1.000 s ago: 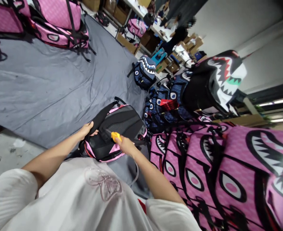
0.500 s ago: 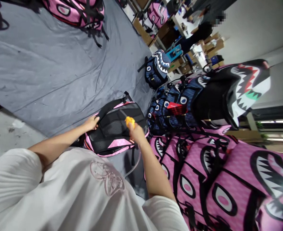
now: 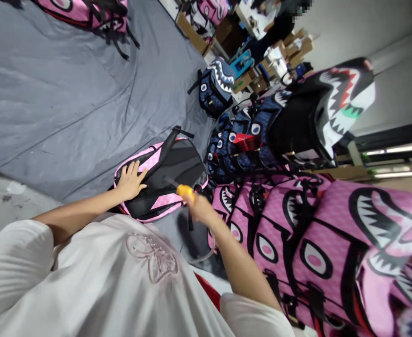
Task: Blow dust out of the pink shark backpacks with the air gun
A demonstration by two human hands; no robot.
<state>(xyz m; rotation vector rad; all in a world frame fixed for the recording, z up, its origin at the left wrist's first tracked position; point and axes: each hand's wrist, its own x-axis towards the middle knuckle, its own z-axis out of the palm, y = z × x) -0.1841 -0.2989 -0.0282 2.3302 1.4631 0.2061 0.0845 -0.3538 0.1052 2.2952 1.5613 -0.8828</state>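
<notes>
A pink and black backpack [image 3: 172,180] lies back side up on the grey floor sheet [image 3: 68,103] in front of me. My left hand [image 3: 130,180] rests flat on its near left corner, fingers spread. My right hand [image 3: 199,206] is closed round a yellow tool [image 3: 184,190] whose thin nozzle points at the backpack's black back panel. A clear hose [image 3: 206,255] hangs from the tool toward me.
Pink shark-face backpacks [image 3: 318,248] are stacked at my right. Blue shark backpacks [image 3: 241,145] and a black one [image 3: 318,117] stand behind them. More pink bags [image 3: 86,11] lie at the far edge of the sheet. Boxes and another person [image 3: 279,23] are in the background.
My left hand let go of the black strap and now lies flat on the backpack's corner. My right hand with the yellow tool moved back toward the bag's near edge.
</notes>
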